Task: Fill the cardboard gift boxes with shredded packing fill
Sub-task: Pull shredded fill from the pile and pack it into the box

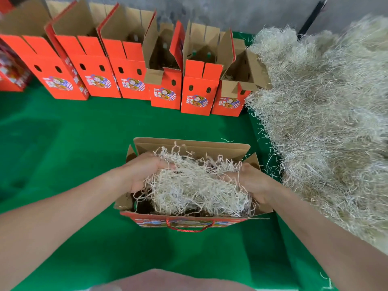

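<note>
Fingers [165, 164] of left hand [142, 175] and right hand [252, 183] clutch shredded fill [195, 185] lying left-to-right along the open gift box [191, 144].

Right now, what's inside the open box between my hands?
Pale shredded fill, gripped at its ends by the left hand and right hand, fills the box. Dark gaps show at its near left corner; the bottom is covered, so anything beneath is hidden.

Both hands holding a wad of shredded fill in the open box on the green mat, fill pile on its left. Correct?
No. The head view shows the fill pile on the right of the open box, not left. Rest holds: left hand and right hand hold a wad of shredded fill in it, on the green mat.
</note>
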Action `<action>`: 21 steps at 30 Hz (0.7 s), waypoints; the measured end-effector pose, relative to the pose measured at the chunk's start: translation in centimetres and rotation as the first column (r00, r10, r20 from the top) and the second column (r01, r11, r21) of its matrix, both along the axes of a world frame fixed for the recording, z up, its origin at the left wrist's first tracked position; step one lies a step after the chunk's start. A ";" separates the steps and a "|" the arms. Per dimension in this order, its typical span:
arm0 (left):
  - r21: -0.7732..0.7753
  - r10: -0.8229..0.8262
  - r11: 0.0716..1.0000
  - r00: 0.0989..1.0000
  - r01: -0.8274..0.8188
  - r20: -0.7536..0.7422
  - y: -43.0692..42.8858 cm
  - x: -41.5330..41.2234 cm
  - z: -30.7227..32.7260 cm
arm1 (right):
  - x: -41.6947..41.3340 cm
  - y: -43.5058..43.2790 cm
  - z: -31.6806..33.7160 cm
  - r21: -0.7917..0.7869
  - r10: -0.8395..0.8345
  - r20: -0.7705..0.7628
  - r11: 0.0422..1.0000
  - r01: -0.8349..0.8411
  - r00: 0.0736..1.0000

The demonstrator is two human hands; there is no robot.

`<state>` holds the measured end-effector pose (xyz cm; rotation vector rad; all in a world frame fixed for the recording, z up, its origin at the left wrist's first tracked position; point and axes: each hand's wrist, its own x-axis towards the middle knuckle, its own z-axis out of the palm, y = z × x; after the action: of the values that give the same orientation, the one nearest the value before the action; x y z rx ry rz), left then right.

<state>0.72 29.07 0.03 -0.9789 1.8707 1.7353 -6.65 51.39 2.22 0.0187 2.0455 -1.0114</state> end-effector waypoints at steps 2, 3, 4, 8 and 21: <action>0.013 0.044 0.999 0.999 -0.044 0.006 -0.2 -0.1 0.1 | -0.5 0.4 -0.2 0.021 -0.030 0.010 0.999 0.030 0.999; 0.019 0.054 0.998 0.999 -0.054 0.006 -0.3 -0.2 0.2 | -0.8 0.5 -0.3 0.032 -0.033 0.010 0.999 0.033 0.999; 0.022 0.052 0.998 0.999 -0.052 0.005 -0.3 -0.2 0.3 | -0.9 0.6 -0.4 0.060 -0.027 -0.014 0.998 0.028 1.000; 0.016 0.005 1.000 1.000 -0.005 -0.009 -0.2 -0.4 0.3 | -0.8 1.6 0.2 0.159 0.044 -0.106 0.987 -0.027 0.993; 0.224 0.011 0.974 0.999 -0.022 0.046 0.7 -1.6 1.0 | 1.0 -3.7 -1.4 -0.091 0.174 0.138 0.983 -0.162 0.975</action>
<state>-0.84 29.82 1.02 -0.9387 1.6005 1.8698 -5.61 47.66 0.87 -0.1172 1.8407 -0.9557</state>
